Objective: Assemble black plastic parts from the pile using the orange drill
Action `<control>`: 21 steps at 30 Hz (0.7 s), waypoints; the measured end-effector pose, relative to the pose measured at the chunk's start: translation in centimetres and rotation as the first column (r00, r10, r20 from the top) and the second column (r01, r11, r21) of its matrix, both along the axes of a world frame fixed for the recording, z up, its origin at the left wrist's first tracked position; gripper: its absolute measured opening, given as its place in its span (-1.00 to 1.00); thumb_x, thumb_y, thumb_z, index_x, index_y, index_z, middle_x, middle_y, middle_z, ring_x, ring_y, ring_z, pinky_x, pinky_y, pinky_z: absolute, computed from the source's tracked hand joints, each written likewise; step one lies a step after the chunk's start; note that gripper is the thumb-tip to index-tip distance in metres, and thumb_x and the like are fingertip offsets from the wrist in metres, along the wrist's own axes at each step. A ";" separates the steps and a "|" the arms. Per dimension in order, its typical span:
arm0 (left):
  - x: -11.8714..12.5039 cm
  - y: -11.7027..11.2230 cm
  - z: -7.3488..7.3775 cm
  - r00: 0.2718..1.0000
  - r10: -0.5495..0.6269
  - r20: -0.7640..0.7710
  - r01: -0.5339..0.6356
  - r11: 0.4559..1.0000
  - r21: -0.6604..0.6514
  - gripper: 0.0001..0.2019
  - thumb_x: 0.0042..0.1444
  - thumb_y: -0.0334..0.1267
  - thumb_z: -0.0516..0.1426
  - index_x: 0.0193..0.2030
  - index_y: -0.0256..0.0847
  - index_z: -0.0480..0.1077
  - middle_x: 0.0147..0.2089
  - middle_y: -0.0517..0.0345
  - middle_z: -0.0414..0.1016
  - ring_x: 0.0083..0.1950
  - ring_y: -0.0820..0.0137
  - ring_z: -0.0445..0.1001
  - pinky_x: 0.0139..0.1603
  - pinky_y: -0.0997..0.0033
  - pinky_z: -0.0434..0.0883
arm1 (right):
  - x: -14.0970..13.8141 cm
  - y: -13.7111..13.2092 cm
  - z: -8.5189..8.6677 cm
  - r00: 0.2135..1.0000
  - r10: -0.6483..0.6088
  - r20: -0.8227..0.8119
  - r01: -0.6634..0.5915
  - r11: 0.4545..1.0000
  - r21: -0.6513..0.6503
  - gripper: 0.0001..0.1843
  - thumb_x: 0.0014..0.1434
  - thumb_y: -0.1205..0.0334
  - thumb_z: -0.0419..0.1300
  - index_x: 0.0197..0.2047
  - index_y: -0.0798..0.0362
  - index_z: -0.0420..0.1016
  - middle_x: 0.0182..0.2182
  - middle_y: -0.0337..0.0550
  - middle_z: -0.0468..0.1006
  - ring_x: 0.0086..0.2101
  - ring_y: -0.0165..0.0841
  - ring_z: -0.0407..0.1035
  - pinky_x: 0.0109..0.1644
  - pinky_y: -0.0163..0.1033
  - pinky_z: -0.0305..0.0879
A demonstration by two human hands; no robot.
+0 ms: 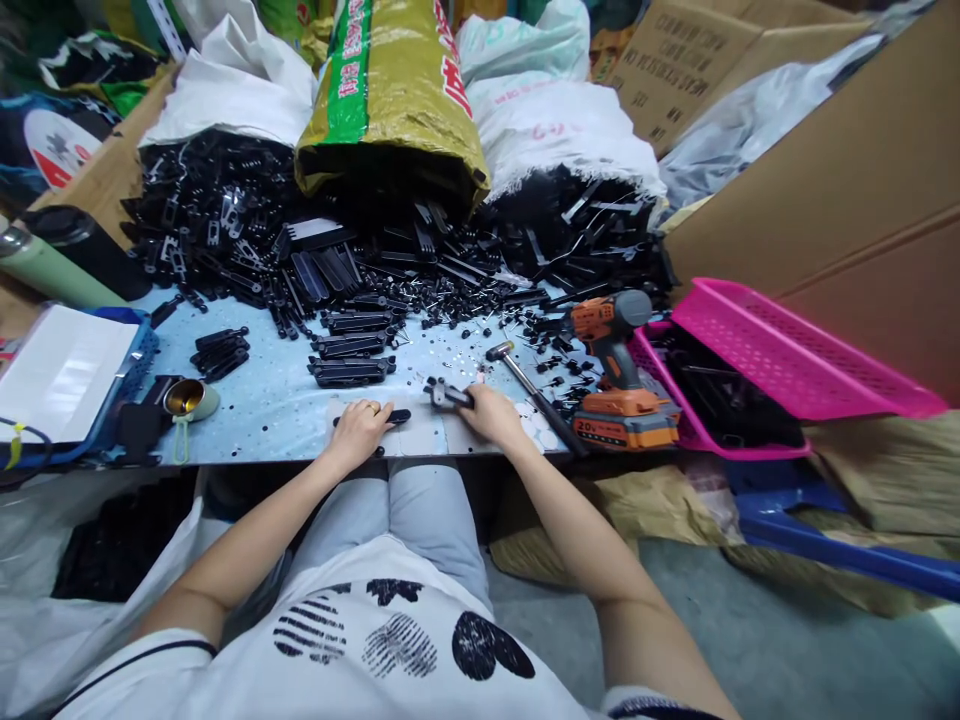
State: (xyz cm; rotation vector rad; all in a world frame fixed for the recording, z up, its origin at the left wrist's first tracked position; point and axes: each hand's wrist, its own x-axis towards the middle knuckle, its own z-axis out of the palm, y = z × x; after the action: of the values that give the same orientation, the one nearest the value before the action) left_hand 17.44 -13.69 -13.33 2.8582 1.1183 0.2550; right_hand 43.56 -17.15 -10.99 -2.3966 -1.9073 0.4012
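My left hand (361, 430) rests at the table's front edge, its fingers closed over a slim black part (399, 416) that lies on a pale board. A ring shows on one finger. To the right, my right hand (493, 415) grips a dark piece with a forked, greyish end (444, 392); its exact kind is hard to make out. Beyond my hands, several long black parts (351, 372) lie stacked in neat rows. A hammer (536, 395) leans its handle toward the front edge, right of my right hand.
An orange cordless drill (622, 375) stands beside a pink basket (750, 445) of black parts. Sacks (405, 90) spill heaps of black parts (232, 220) and small screws across the back. At left are a cup (191, 400), a blue tray (139, 365) and bottles (60, 270).
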 end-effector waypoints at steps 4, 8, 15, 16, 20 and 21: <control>0.2 -0.1 0.2 1.000 0.017 -0.007 -0.017 1.000 -0.020 -0.71 0.24 -0.23 0.05 0.06 -0.28 0.33 -0.24 -0.04 0.42 -0.15 0.22 0.37 -0.16 0.25 0.29 | 1.3 3.0 2.4 0.996 -0.078 -0.029 0.083 0.963 0.254 -0.53 0.27 -0.08 -0.05 0.07 0.06 0.30 -0.08 0.06 0.43 -0.18 -0.18 0.37 -0.25 -0.23 0.17; 0.3 0.3 0.4 1.000 0.001 0.025 0.002 0.994 -0.106 -0.70 0.24 -0.22 0.04 0.07 -0.25 0.30 -0.18 -0.04 0.41 -0.12 0.23 0.37 -0.11 0.24 0.30 | -0.2 1.1 3.2 0.967 0.249 -0.061 -0.242 0.965 0.101 -0.55 0.31 -0.10 -0.14 -0.04 0.02 0.36 -0.24 -0.05 0.50 -0.27 -0.25 0.38 -0.29 -0.27 0.13; 1.1 1.0 1.9 0.995 -0.095 0.022 0.097 0.958 -0.269 -0.72 0.27 -0.23 -0.02 0.06 -0.25 0.30 -0.08 -0.03 0.40 -0.02 0.21 0.34 -0.04 0.23 0.28 | -3.3 -3.3 0.3 0.760 0.649 -0.029 -0.649 0.761 0.009 -0.62 0.31 -0.04 -0.07 -0.14 0.11 0.33 -0.27 -0.05 0.41 -0.28 -0.31 0.33 -0.27 -0.29 0.13; 1.2 1.1 2.2 0.994 -0.107 0.012 0.106 0.954 -0.281 -0.71 0.27 -0.24 -0.04 0.08 -0.24 0.28 -0.07 -0.03 0.40 0.00 0.21 0.34 -0.03 0.22 0.28 | -3.3 -3.2 0.0 0.747 0.665 -0.005 -0.665 0.747 0.025 -0.63 0.32 -0.02 -0.07 -0.14 0.11 0.34 -0.27 -0.05 0.39 -0.27 -0.31 0.31 -0.25 -0.28 0.13; 1.6 1.1 2.8 0.991 -0.128 -0.028 0.114 0.945 -0.307 -0.65 0.27 -0.25 -0.08 0.17 -0.22 0.22 0.00 -0.03 0.37 0.05 0.20 0.30 0.01 0.20 0.27 | -3.0 -3.1 -0.4 0.738 0.671 0.062 -0.674 0.735 0.068 -0.59 0.31 -0.06 -0.09 -0.09 0.08 0.36 -0.27 -0.05 0.37 -0.28 -0.30 0.29 -0.24 -0.27 0.12; 1.7 1.1 2.8 0.991 -0.129 -0.034 0.112 0.943 -0.313 -0.65 0.27 -0.24 -0.08 0.17 -0.21 0.22 0.01 -0.03 0.36 0.06 0.20 0.30 0.02 0.20 0.26 | -2.9 -3.1 -0.4 0.736 0.674 0.069 -0.677 0.732 0.071 -0.57 0.30 -0.08 -0.10 -0.09 0.08 0.36 -0.27 -0.04 0.38 -0.27 -0.30 0.29 -0.23 -0.27 0.12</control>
State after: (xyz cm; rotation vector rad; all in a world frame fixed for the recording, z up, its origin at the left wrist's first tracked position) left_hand 19.12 -12.57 -10.53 2.6509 0.8932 -0.0068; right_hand 40.62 -20.30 -11.37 -1.5663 -2.7074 0.2731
